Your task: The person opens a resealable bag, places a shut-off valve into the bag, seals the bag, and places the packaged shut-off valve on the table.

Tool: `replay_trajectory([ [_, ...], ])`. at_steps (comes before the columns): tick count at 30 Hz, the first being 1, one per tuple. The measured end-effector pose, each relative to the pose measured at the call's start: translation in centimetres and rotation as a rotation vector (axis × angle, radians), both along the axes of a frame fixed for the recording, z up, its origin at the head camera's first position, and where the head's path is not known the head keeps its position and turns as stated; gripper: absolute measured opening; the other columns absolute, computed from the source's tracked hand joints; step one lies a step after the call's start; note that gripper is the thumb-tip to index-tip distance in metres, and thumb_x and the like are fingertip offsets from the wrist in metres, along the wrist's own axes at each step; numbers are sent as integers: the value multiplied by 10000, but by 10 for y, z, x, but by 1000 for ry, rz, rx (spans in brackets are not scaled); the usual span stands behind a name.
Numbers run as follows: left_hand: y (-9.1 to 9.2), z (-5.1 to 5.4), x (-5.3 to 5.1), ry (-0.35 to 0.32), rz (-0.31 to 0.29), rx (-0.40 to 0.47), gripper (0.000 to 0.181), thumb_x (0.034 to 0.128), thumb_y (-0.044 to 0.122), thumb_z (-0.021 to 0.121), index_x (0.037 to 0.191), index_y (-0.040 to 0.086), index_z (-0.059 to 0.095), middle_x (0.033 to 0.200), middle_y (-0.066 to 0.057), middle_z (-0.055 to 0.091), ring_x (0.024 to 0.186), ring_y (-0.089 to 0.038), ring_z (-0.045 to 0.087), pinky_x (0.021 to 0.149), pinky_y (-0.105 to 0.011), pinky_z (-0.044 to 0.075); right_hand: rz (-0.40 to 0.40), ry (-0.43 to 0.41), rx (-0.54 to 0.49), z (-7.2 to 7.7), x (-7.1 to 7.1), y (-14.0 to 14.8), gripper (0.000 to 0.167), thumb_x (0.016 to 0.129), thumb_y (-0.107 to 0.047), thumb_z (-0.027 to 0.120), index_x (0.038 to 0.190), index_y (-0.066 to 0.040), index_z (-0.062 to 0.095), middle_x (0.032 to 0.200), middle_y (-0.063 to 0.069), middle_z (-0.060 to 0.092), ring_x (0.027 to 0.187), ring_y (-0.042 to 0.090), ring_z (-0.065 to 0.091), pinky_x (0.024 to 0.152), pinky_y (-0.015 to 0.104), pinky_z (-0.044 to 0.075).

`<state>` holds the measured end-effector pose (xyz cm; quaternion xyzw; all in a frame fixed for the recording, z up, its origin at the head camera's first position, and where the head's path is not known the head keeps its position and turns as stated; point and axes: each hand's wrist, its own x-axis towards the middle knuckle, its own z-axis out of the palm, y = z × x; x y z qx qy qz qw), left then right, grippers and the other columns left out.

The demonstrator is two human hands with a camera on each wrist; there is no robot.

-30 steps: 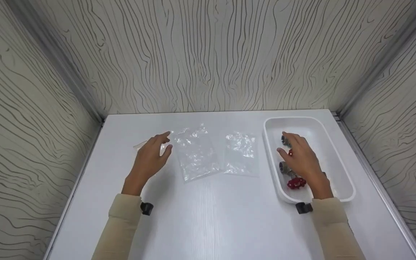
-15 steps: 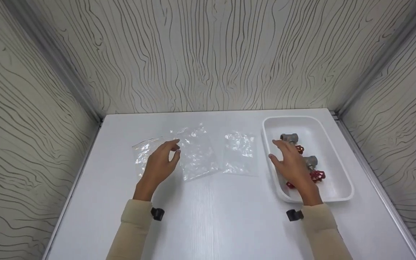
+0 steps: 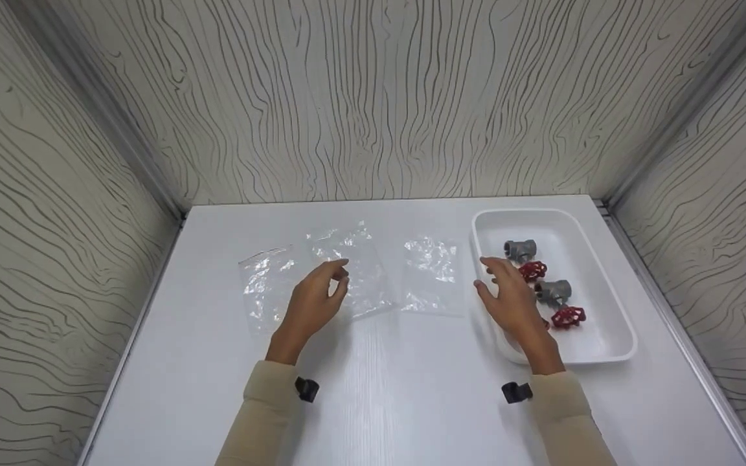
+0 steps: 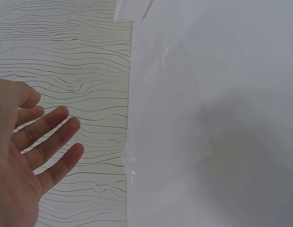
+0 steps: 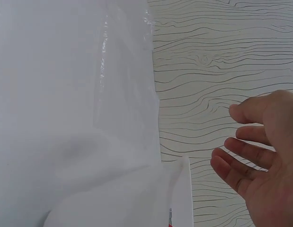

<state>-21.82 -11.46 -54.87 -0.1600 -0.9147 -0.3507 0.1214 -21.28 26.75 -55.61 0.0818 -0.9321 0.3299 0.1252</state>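
My left hand [image 3: 313, 299] hovers over the table with relaxed fingers and holds nothing. Beneath and beside it lie two clear plastic bags, a left bag [image 3: 261, 285] and a middle bag [image 3: 363, 275]. Another clear bag [image 3: 431, 278] lies flat between the hands. My right hand [image 3: 510, 299] hangs above the left rim of a white tray [image 3: 606, 304], fingers loose and holding nothing. Inside the tray are grey metal valves, an upper valve [image 3: 520, 250] and a lower valve [image 3: 553, 292], with red handwheels [image 3: 568, 317]. The right hand partly hides another red piece. In both wrist views the fingers are spread and bare.
The white table [image 3: 373, 388] ends at a wood-patterned back wall [image 3: 373, 103]. Similar patterned panels stand at left and right, with metal strips along the corners. A dark wrist camera [image 3: 307, 389] sits on the left wrist, another camera [image 3: 517, 392] on the right.
My left hand has moved right and nearer, uncovering the left bag. My right hand has shifted left from over the tray's inside to its left rim, revealing more of the valves.
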Motion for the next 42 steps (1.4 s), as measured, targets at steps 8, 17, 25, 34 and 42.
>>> replay_trajectory([
  [8,13,-5,-1,-30,-4,49,343,1066,152,640,1403,87,645,1152,-25,764,1080,-181,739,913,-375,626,-7,26,-29,-7,0,-8,443,984,-52,737,1404,19,613,1415,223,614,1189,420,678,985,528,606],
  [17,29,-12,-3,-58,-14,92,337,1071,142,624,1401,78,641,1165,-40,760,1078,-187,739,896,-370,634,-20,17,-61,-16,3,-15,438,988,-36,725,1404,21,603,1422,238,594,1190,447,685,1010,534,597],
  [25,43,-21,-6,-114,-21,93,336,1079,161,610,1403,76,644,1158,-40,765,1061,-177,738,878,-349,628,-43,17,-98,-25,6,-24,441,981,-21,724,1400,23,597,1375,243,609,1196,438,687,1013,538,594],
  [34,59,-32,-8,-181,-47,123,337,1076,132,595,1397,41,644,1156,-61,766,1053,-207,738,881,-372,627,-58,-23,-102,-36,8,-33,465,989,-28,710,1423,48,560,1380,270,597,1228,447,659,1027,570,573],
  [42,74,-41,-10,-221,-80,138,343,1074,121,593,1406,45,636,1166,-72,760,1056,-209,735,890,-371,621,-76,-19,-89,-41,9,-44,473,974,-35,723,1416,46,573,1385,269,609,1237,460,651,1034,580,563],
])
